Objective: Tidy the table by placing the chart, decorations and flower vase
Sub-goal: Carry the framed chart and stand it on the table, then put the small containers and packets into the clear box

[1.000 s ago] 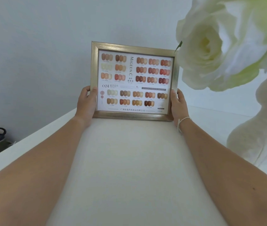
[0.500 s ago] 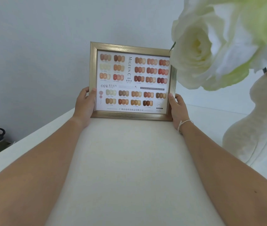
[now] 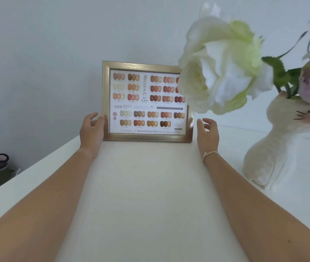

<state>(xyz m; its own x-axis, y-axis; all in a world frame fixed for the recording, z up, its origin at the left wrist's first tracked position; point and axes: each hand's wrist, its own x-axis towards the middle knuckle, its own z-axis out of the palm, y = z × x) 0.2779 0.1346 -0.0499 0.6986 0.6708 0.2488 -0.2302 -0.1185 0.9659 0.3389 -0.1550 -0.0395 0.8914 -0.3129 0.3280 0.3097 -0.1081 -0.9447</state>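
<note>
Gold-framed nail colour chart [image 3: 147, 101] standing upright at far edge of white table [image 3: 141, 195], against the wall. Left hand [image 3: 91, 129] touching its left side, fingers loosely curled. Right hand [image 3: 208, 134] just beside, fingers open, apart from frame. White cat-shaped flower vase [image 3: 275, 146] at right.

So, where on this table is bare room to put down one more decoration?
The widest free patch is the table top between the two forearms, in front of the framed chart. The strip left of the left hand is narrow. The right side is crowded by the cat vase and its overhanging flowers.
</note>
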